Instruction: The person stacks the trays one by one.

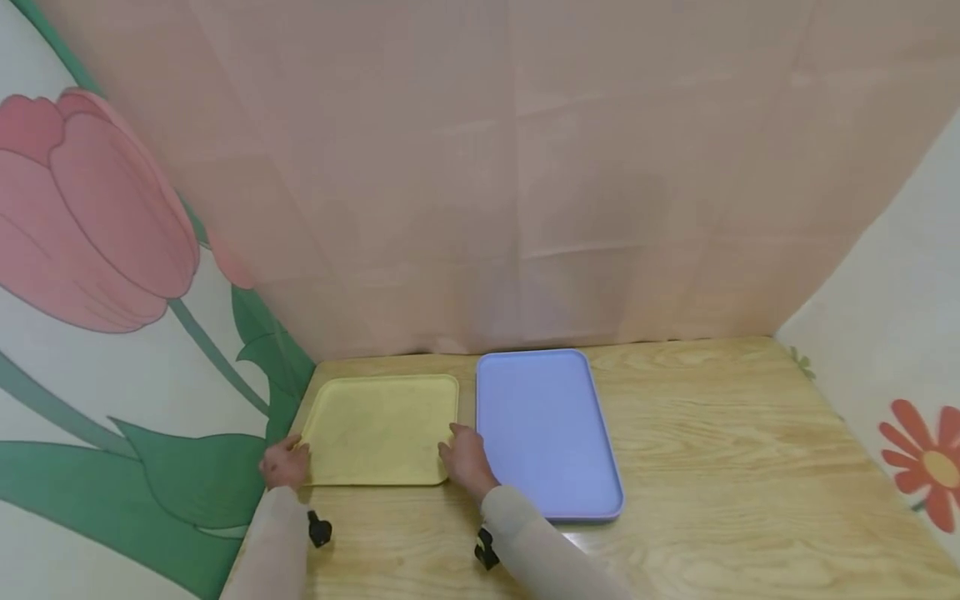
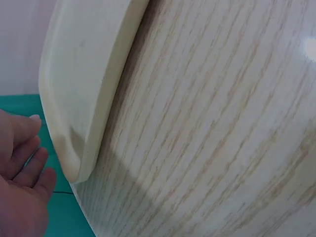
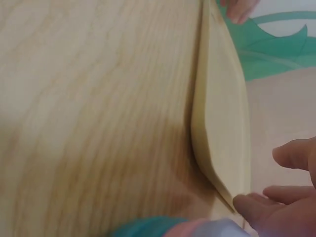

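A pale yellow tray (image 1: 382, 429) lies flat at the table's back left, its long side running left to right. At its left edge is my left hand (image 1: 285, 464); in the left wrist view a small gap shows between those loosely bent fingers (image 2: 30, 168) and the tray's corner. My right hand (image 1: 468, 461) is by the tray's front right corner. The right wrist view has one fingertip of it at the rim, thumb apart; whether it touches, I cannot tell. Immediately right of that hand lies a lavender-blue tray (image 1: 547, 433), lengthwise front to back.
Teal and pink edges (image 3: 148, 227) show beside a lavender one low in the right wrist view. The wood-grain table (image 1: 712, 442) extends to the right. Behind it hangs a pinkish sheet (image 1: 525, 167); a wall with painted tulips (image 1: 112, 217) borders the left side.
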